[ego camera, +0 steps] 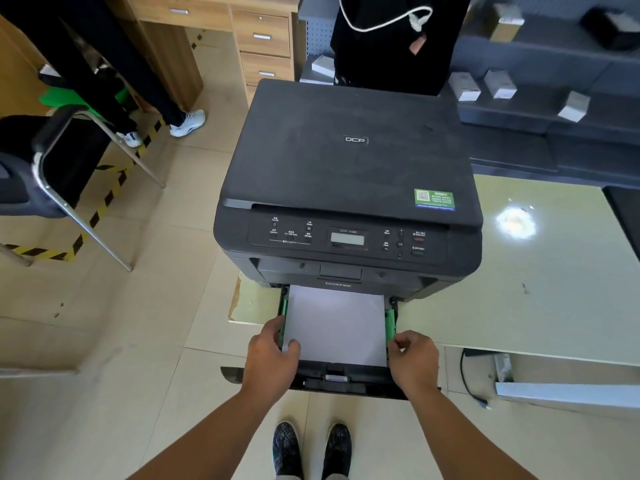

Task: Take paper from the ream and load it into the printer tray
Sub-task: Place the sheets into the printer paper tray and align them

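Nearest, two dark patterned shoes (311,448) stand on the pale tiled floor (104,410), and both bare forearms reach up from the bottom edge toward the pulled-out printer tray (346,379). That black tray juts out past the front edge of the pale green surface (554,271) and hangs over the floor.

A white stack of paper (336,323) lies flat in the tray, its far end running in under the printer body. The left hand (272,355) sits at the near left corner of the stack: its thumb lies on top of the sheets, and its fingers curl around the tray's left side by the green guide (284,308), so it grips tray and paper edge together. The right hand (414,355) is at the near right corner, fingers bent and pinching at the right green guide (390,322), just beside the paper's right edge; whether it touches the sheets themselves cannot be told.

Beyond the hands, the black printer (346,161) stands on the surface, with its control panel (346,239) facing the person and a green sticker (434,199) on the lid. Farther off, a second person in dark clothes (391,39) stands behind the printer, a chair (69,168) and wooden drawers (263,46) lie to the left, and dark shelving with small white boxes (498,83) is to the right.
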`<act>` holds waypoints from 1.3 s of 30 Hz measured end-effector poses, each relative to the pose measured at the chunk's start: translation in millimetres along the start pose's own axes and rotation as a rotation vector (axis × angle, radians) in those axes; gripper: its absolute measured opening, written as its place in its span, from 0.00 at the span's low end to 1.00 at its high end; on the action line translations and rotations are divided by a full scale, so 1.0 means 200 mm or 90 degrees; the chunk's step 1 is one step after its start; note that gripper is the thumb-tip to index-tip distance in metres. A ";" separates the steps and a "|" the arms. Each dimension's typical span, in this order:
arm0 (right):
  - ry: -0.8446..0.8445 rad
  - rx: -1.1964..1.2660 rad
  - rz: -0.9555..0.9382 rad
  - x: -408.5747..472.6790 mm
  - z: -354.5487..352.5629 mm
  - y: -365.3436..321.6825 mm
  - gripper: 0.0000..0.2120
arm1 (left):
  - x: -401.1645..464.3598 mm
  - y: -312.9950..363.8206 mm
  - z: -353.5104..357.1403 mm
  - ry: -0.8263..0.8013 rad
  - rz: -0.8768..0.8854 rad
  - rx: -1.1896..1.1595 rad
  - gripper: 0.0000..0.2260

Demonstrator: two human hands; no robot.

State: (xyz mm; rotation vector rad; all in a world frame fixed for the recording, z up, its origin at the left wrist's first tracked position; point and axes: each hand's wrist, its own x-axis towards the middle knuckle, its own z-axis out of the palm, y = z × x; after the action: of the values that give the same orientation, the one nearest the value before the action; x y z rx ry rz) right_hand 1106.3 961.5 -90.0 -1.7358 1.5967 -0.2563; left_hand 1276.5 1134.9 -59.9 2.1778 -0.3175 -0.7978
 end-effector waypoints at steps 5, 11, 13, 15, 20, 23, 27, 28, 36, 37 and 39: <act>-0.018 0.004 0.010 0.00 -0.01 -0.01 0.02 | 0.02 0.01 0.00 0.025 -0.018 -0.007 0.23; -0.017 -0.012 0.005 0.00 0.00 -0.03 0.03 | 0.03 0.01 0.01 0.043 -0.017 0.021 0.23; -0.017 -0.017 -0.002 0.00 0.00 -0.03 0.02 | 0.03 0.01 0.01 0.047 -0.011 0.041 0.22; -0.013 -0.026 -0.009 -0.01 0.00 -0.03 0.03 | 0.03 0.01 0.01 0.047 -0.007 0.056 0.21; -0.018 -0.076 -0.042 -0.01 -0.01 -0.03 0.04 | 0.02 0.04 -0.02 0.030 0.009 0.065 0.18; -0.014 -0.133 -0.137 -0.04 -0.05 -0.02 0.07 | -0.01 0.03 -0.06 -0.026 0.064 0.099 0.13; 0.030 -0.201 -0.397 -0.30 -0.15 -0.03 0.04 | -0.15 -0.05 -0.12 -0.003 0.328 0.233 0.13; -0.003 -0.223 -0.466 -0.39 -0.17 -0.03 0.07 | -0.21 -0.06 -0.13 -0.014 0.402 0.276 0.10; -0.117 -0.287 -0.609 -0.58 -0.10 0.10 0.05 | -0.42 -0.22 -0.05 -0.102 0.484 0.372 0.07; -0.124 -0.304 -0.597 -0.57 -0.10 0.10 0.05 | -0.42 -0.23 -0.04 -0.101 0.458 0.378 0.07; -0.138 -0.332 -0.585 -0.55 -0.09 0.11 0.06 | -0.41 -0.25 -0.03 -0.106 0.405 0.400 0.10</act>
State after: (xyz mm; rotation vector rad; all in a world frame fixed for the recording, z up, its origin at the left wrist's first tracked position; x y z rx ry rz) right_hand 1056.2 1057.4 -54.7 -2.7169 0.6371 -0.0714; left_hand 1215.7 1209.7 -57.2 2.3336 -1.4212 -0.5481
